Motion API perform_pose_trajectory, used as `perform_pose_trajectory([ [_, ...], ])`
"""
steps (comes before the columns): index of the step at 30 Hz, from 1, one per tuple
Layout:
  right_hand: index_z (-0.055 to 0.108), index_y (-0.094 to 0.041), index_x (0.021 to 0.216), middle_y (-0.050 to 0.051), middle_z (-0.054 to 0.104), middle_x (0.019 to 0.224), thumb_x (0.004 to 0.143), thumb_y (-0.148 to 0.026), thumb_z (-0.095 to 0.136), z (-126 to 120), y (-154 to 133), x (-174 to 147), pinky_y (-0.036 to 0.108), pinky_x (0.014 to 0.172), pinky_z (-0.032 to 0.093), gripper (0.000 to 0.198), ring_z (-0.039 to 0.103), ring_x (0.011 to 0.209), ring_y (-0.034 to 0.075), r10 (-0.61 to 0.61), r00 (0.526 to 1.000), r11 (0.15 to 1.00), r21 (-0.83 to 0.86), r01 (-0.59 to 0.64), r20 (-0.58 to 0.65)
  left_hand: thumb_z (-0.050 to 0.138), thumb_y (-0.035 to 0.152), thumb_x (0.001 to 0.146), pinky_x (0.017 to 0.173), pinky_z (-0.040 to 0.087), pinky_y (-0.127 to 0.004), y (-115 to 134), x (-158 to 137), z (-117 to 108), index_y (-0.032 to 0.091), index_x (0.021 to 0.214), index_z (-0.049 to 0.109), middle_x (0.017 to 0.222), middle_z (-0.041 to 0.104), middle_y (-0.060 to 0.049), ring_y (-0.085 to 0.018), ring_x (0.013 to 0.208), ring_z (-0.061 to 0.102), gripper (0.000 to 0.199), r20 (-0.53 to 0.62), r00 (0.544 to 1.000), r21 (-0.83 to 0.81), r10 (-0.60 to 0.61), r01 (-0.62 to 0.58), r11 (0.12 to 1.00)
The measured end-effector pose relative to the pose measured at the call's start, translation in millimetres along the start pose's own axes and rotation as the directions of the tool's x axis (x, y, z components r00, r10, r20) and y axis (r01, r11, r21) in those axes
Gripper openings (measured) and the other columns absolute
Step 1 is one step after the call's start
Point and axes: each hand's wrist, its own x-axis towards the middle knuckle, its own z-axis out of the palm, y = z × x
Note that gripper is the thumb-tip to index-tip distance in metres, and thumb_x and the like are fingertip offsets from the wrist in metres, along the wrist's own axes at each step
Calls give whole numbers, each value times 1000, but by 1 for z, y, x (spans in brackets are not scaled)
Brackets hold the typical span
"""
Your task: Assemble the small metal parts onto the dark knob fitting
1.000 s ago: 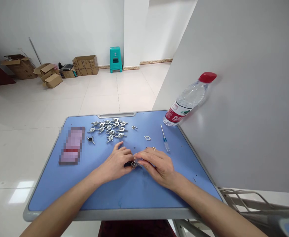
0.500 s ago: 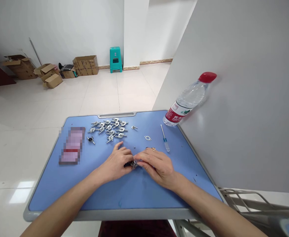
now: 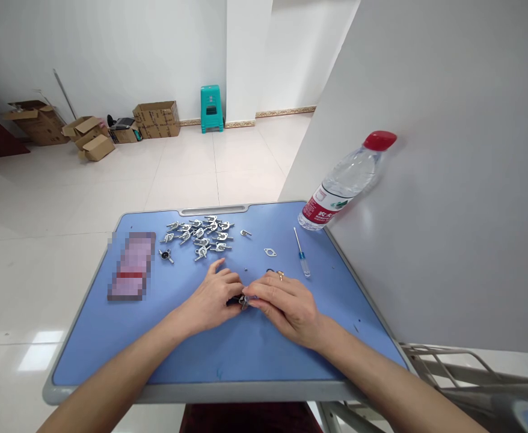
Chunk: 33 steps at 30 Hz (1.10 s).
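Observation:
My left hand (image 3: 219, 296) is closed around a small metal valve (image 3: 245, 303), low over the middle of the table, mostly hidden by the fingers. Thumb and fingers of my right hand (image 3: 286, 305) are pinched together at the valve's right side, on something too small and covered to make out. Beyond the hands lies a group of similar metal valves (image 3: 201, 240). One valve (image 3: 166, 256) with a black round centre sits apart at its left. A small lever piece (image 3: 245, 233), a flat two-hole plate (image 3: 270, 252) and a tiny metal bit (image 3: 246, 269) lie nearby.
A screwdriver (image 3: 302, 255) with a clear-blue handle lies right of the plate. A water bottle (image 3: 336, 191) with a red cap stands by the grey panel (image 3: 448, 180). A blurred purple rectangular object (image 3: 133, 261) lies at the left of the blue table (image 3: 255, 355).
My right fingertips have shifted very slightly at the valve. Everything else stays in place.

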Motion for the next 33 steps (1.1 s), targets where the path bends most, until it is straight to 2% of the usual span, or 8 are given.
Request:
perform_pose_trajectory([
  [6,61,-17,107,6,69,83,96,-13,47,2,-7,3,26,59,47,18,58,66,14,-89,994,996,6,89,55,56,19,91,116,20,-50,1,-1,2,20,77,63,75,56,3,-13,75,53,16,-10,1000,13,23,-22,1000],
  [13,62,-18,96,1,61,68,98,-21,49,10,-8,-4,24,55,45,13,54,58,12,48,998,998,-41,-49,-33,54,16,91,116,23,-49,3,0,4,20,76,63,73,57,3,-13,74,53,18,-38,998,75,43,-40,996],
  [17,62,-19,92,-1,56,63,99,-22,48,12,-9,-3,24,52,42,16,49,53,12,76,996,994,-74,-79,-41,54,13,88,116,24,-49,4,-1,5,20,79,63,74,57,2,-13,74,54,15,-79,995,101,59,-51,994],
  [21,61,-19,88,-1,56,62,99,-22,47,13,-11,-1,24,50,40,18,48,52,12,80,995,992,-93,-86,-61,54,10,85,116,24,-48,5,-2,6,19,75,62,69,56,3,-13,72,53,16,-104,992,137,73,-58,989],
  [24,61,-19,87,-1,56,60,98,-21,47,13,-10,0,24,48,40,17,48,51,12,83,992,993,-78,-91,-90,56,13,85,115,26,-48,6,-2,8,19,79,63,69,56,3,-14,72,54,12,-102,992,158,72,-56,986],
  [28,63,-20,91,0,65,66,96,-22,51,4,-4,0,24,51,45,13,57,54,13,98,983,993,-44,-106,-154,59,14,85,114,26,-48,4,-2,1,19,86,65,73,60,2,-14,76,57,8,-111,991,176,75,-54,983],
  [31,65,-21,93,1,69,74,94,-22,55,-9,6,1,23,56,50,10,62,57,13,221,931,973,8,-229,-291,57,15,88,113,25,-50,-2,-2,-11,21,96,64,82,64,1,-15,83,60,13,-160,985,176,57,-28,984],
  [33,66,-22,91,0,68,74,93,-23,57,-17,13,2,24,54,50,9,60,54,12,335,838,940,90,-329,-432,54,14,89,110,27,-51,-10,-2,-18,21,98,63,87,67,0,-17,86,61,15,-202,979,211,39,5,978],
])
